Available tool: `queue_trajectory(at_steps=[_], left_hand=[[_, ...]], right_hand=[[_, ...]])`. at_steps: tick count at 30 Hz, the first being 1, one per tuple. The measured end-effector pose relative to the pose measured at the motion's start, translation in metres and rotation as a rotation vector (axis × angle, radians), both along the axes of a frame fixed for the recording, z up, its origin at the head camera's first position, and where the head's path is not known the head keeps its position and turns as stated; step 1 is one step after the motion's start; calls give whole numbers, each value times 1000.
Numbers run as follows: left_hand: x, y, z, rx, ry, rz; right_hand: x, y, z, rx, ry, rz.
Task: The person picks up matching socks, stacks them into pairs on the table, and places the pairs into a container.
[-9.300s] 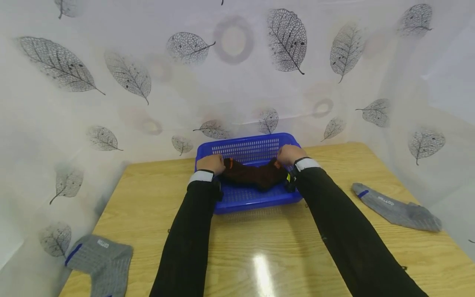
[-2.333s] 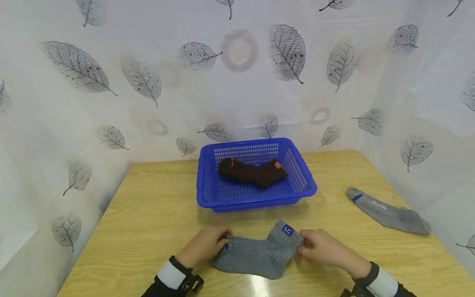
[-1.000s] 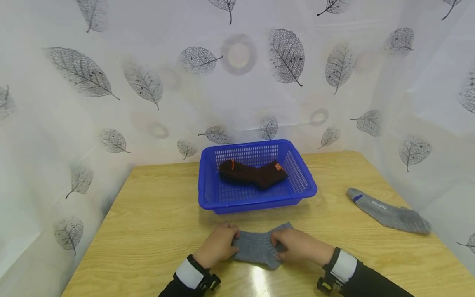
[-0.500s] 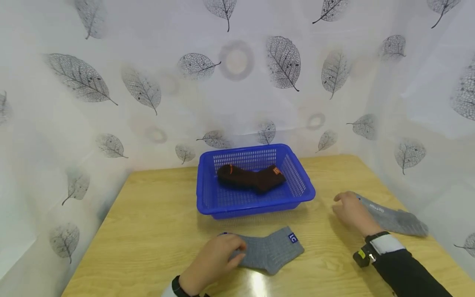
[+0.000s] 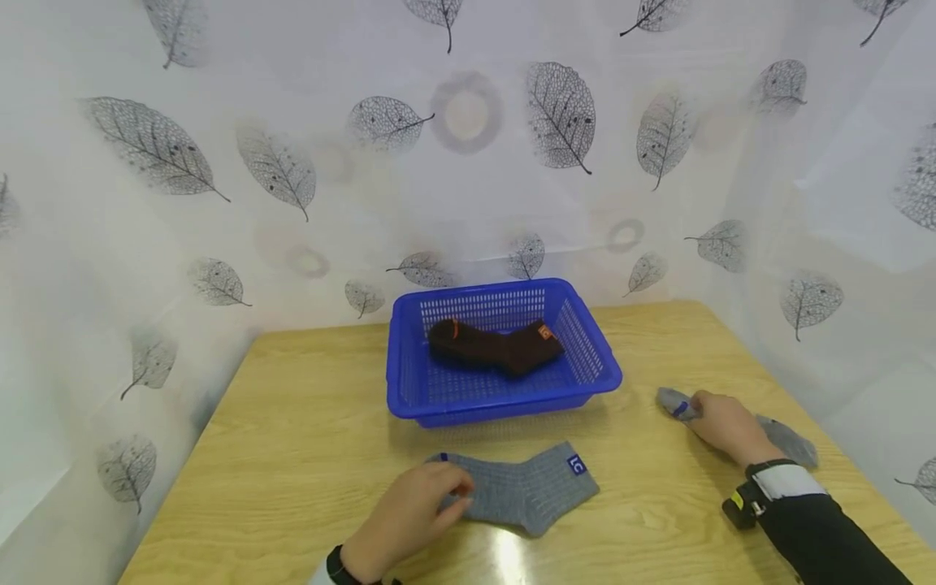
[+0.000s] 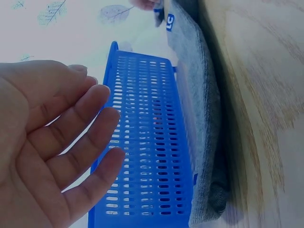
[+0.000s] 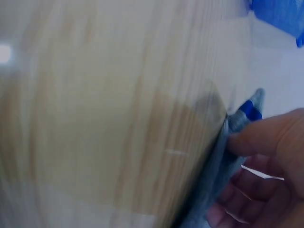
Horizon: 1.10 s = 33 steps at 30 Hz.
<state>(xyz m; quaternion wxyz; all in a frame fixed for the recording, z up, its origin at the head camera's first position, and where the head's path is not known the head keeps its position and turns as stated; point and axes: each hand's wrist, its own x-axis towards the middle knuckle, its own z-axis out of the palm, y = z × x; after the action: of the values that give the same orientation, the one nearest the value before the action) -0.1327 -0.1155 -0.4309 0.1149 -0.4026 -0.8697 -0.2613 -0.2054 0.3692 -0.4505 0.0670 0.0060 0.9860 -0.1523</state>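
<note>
A grey sock (image 5: 526,487) with a blue LC label lies flat on the table in front of the basket. Over its toe end hovers my left hand (image 5: 413,512), fingers loosely bent; in the left wrist view the palm faces the camera, nothing in it, and the grey sock (image 6: 197,95) is apart from the fingers. At the right, my right hand (image 5: 731,426) pinches a second grey sock (image 5: 676,404) near its blue-striped toe. The right wrist view has thumb and fingers on that sock (image 7: 221,161), its middle partly covered by the hand in the head view.
A blue plastic basket (image 5: 504,406) stands at the back middle of the wooden table (image 5: 314,422). Inside it lies a dark brown sock (image 5: 504,349) with orange marks. A leaf-patterned white sheet (image 5: 307,162) rises behind the table and at both sides.
Both hands have left the basket, where the brown sock lies. The left-side grey sock came to the middle and was let go. My right hand then moved right, pinched the other sock and shifted it slightly left.
</note>
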Motion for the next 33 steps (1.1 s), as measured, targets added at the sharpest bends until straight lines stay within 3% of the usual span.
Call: queue_trajectory(at_steps=[5,9,18,22,26,29,33], left_hand=[[0,2,-2,2,6,-10],[0,2,-4,-9,-21,-1],[-3,13,-2,-9,-7,-5],[-4,16,-4,-20,-15,9],[-6,16,-7,-50,-119,53],[-7,14,-9,-74,-194,97],[-7,12,-11,-95,-246,151]], right_hand=[[6,-32,7,-133,-55,128],[15,-59,15,-261,-46,252],[31,-122,52,-424,95,510],[37,-155,60,-419,205,644],[42,-185,51,-342,287,735],[47,-200,39,-274,269,785],[53,-208,28,-206,166,815]])
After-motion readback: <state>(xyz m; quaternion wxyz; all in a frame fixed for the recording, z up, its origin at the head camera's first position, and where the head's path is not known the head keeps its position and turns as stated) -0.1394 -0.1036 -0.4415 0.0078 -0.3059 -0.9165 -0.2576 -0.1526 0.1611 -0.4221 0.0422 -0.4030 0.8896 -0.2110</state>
